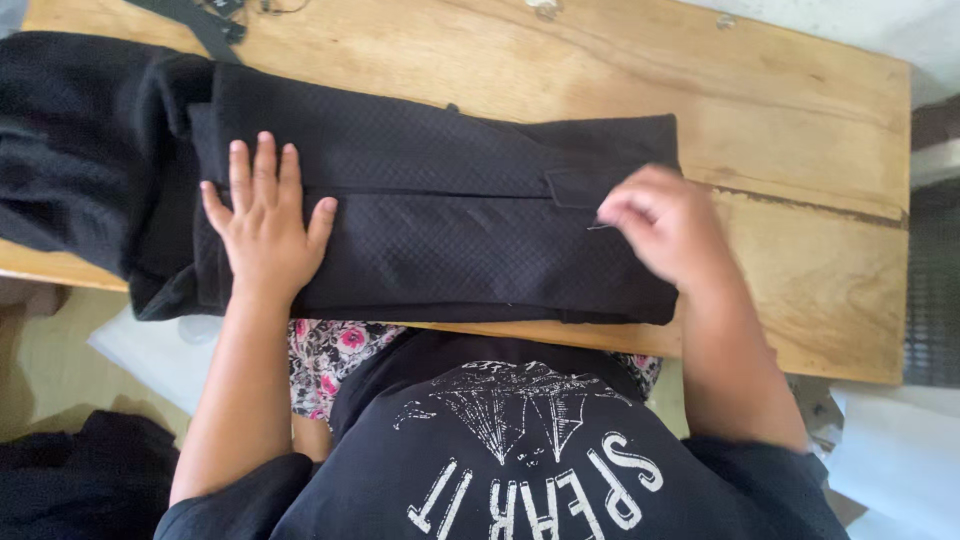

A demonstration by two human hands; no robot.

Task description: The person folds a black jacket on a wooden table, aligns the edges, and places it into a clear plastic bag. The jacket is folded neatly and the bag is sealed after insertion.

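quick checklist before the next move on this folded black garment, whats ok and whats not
1. Left hand flat on the black garment, fingers spread, pinning it: ok.
2. Right hand over the garment's right end, fingers pinched together; it is blurred, so what it pinches: cannot tell.
3. Folded part lies fully on the wooden table: not ok, its near edge reaches the table's front edge and the left end hangs off.
4. Small flap near the right hand lying flat: ok.
5. Dark strap at the table's far left edge lies apart from the hands: ok.
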